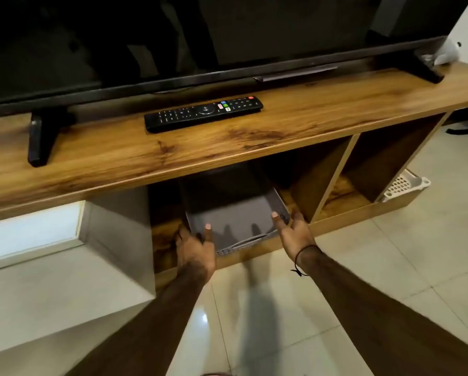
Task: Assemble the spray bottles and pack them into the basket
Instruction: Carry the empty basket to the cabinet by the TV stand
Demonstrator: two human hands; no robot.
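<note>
A grey plastic basket [243,244] with a perforated front wall sits in the middle lower compartment of a wooden TV stand, partly under the top board. The part of its inside that shows holds nothing. My left hand [195,246] grips its front left corner, thumb over the rim. My right hand [290,230] grips its front right corner the same way. No spray bottles are in view.
A black remote [203,112] lies on the wooden top [309,123] below a large TV [173,36]. A white perforated basket [402,184] stands at the stand's right end. A white block [64,253] stands to the left. Tiled floor [390,253] lies in front.
</note>
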